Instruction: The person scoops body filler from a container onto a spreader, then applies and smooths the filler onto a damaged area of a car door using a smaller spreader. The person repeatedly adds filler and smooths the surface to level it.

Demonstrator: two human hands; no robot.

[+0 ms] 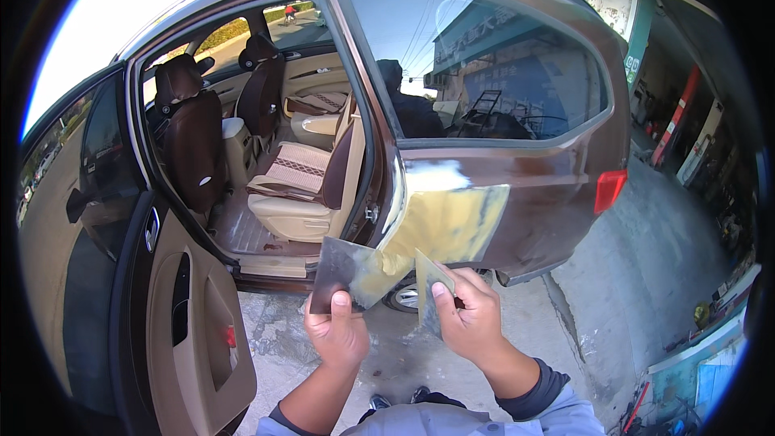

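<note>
My left hand (339, 329) grips a flat dark plate (331, 268), thumb on top, with yellowish body filler (386, 265) smeared along its right side. In my right hand (471, 312) is a thin filler spreader (430, 281), tilted, its upper edge close to the filler on the plate. Both hands are in front of the brown car's rear quarter panel (549, 218). That panel carries a broad yellow filler patch (456, 218) with whitish, sanded-looking edges, just behind the door opening. Whether the spreader touches the plate I cannot tell.
On the left the rear door (190, 331) stands wide open, showing beige seats (295, 173) inside. Below the patch, the rear wheel (406, 297) is partly hidden by my hands. A red tail light (610, 190) is at the right. Workshop clutter (694, 315) lies along the far right.
</note>
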